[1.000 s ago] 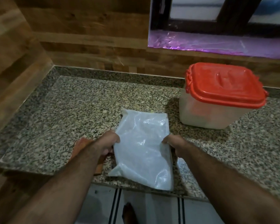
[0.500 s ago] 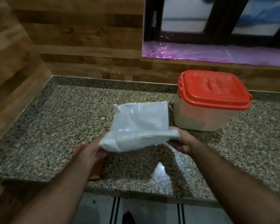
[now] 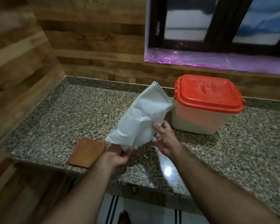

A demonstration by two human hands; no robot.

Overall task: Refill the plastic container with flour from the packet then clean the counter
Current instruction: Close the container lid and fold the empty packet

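Observation:
A white flour packet (image 3: 141, 115) is held tilted above the granite counter (image 3: 68, 113), its sealed top pointing up toward the back. My left hand (image 3: 120, 156) grips the packet's bottom corner from below. My right hand (image 3: 164, 139) touches its lower right side with fingers spread. Just right of the packet stands the translucent plastic container (image 3: 199, 120), and its red lid (image 3: 207, 92) is on.
An orange-brown folded cloth (image 3: 86, 151) lies near the counter's front edge, left of my left hand. Wooden panelled walls close the left and back sides. A window with a purple-lined sill (image 3: 217, 59) sits behind the container. Tiled floor shows below the counter edge.
The packet lay flat on the counter a second ago. Both hands lifted it and turned it toward upright, uncovering the cloth. The right hand's grip has loosened to a spread-finger touch.

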